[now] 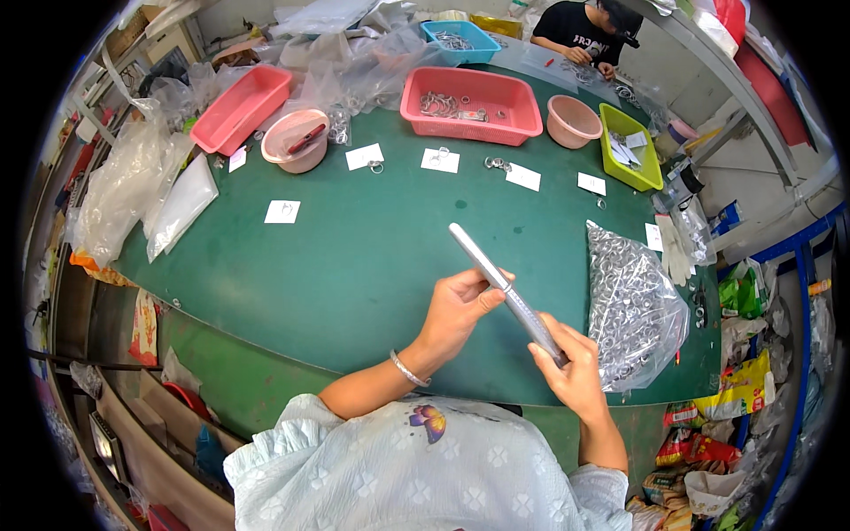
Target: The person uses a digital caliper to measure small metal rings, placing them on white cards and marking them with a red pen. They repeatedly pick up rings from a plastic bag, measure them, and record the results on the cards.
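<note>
Between my two hands a silver-grey ring mandrel [522, 311] slants above the green table, its pale rounded end pointing up and left. My left hand [462, 311], with a silver bracelet on its wrist, pinches the rod near its middle with thumb and fingers. A narrow band crosses the rod by these fingertips; I cannot tell if it is a loose ring. My right hand [568, 363] wraps the darker lower end. To the right of that hand lies a clear plastic bag [633, 310] full of small silver rings.
Pink baskets [469, 104], round pink bowls [574, 121], a blue basket [460, 42] and a green basket [630, 147] stand along the far side. White cards [440, 160], some with rings, lie before them. Plastic bags [181, 208] cover the left edge. Another person [589, 40] works at back right.
</note>
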Demonstrator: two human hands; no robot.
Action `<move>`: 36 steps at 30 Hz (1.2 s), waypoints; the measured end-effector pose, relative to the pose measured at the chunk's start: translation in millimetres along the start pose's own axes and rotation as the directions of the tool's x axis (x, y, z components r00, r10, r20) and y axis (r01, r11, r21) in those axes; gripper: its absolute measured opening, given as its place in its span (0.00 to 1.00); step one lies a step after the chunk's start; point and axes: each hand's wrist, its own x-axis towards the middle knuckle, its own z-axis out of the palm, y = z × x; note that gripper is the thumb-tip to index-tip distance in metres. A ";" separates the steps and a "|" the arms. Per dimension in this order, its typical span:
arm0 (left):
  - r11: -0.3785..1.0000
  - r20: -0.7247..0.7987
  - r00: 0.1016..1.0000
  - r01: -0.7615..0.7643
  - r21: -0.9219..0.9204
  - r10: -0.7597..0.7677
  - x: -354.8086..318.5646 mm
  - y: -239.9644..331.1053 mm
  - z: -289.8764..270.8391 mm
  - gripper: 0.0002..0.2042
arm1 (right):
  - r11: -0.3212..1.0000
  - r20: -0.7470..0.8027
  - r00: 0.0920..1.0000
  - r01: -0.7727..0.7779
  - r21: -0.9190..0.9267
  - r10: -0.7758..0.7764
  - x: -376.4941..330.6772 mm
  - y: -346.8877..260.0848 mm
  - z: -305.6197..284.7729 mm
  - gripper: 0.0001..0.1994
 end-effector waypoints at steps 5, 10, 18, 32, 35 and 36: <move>0.990 0.208 0.978 -0.037 0.138 0.008 3.1 25.0 -5.4 0.13 | 0.999 0.070 0.997 0.034 0.004 -0.034 -1.8 -1.4 -5.9 0.19; 0.976 0.121 0.983 -0.154 0.153 0.136 -2.6 20.1 -2.6 0.14 | 1.000 0.092 0.995 0.030 -0.009 -0.029 -0.1 -5.7 -1.7 0.21; 0.882 0.021 0.890 -0.455 0.123 0.456 3.2 61.5 -17.0 0.19 | 0.992 -0.024 0.994 0.100 -0.073 -0.102 -7.7 -5.1 -5.5 0.20; 0.977 0.078 0.975 -0.212 0.025 0.209 0.2 46.1 -18.7 0.19 | 0.997 0.050 0.997 0.064 -0.037 -0.062 -9.8 -17.7 -13.9 0.20; 0.997 0.158 0.985 -0.075 -0.010 0.075 -8.1 30.3 -0.1 0.17 | 0.994 0.036 0.994 0.106 -0.039 -0.105 -5.8 -22.1 -11.5 0.20; 0.999 0.186 0.982 -0.018 -0.047 0.026 -9.4 26.6 5.0 0.17 | 0.991 0.025 0.991 0.129 -0.041 -0.128 -5.2 -23.2 -11.5 0.20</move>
